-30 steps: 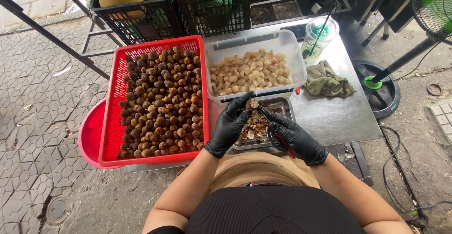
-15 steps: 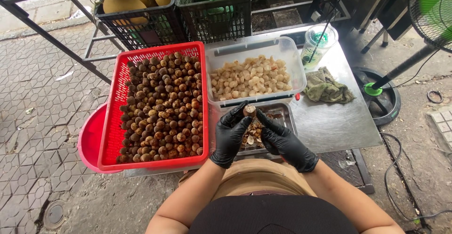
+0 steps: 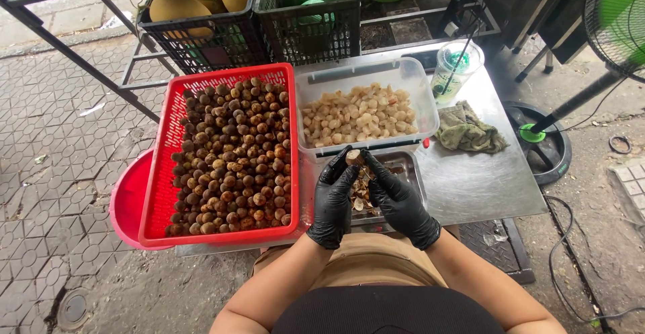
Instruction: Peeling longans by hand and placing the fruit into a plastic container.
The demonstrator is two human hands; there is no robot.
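I see the small brown fruit (image 3: 355, 158) pinched between both sets of fingertips, above the far edge of the metal tray (image 3: 408, 173) of shells. My left hand (image 3: 334, 200) closes on it from the left, my right hand (image 3: 400, 203) from the right, equally near. The clear tub (image 3: 416, 82) of pale peeled pieces lies just beyond, the red basket (image 3: 164, 166) to the left.
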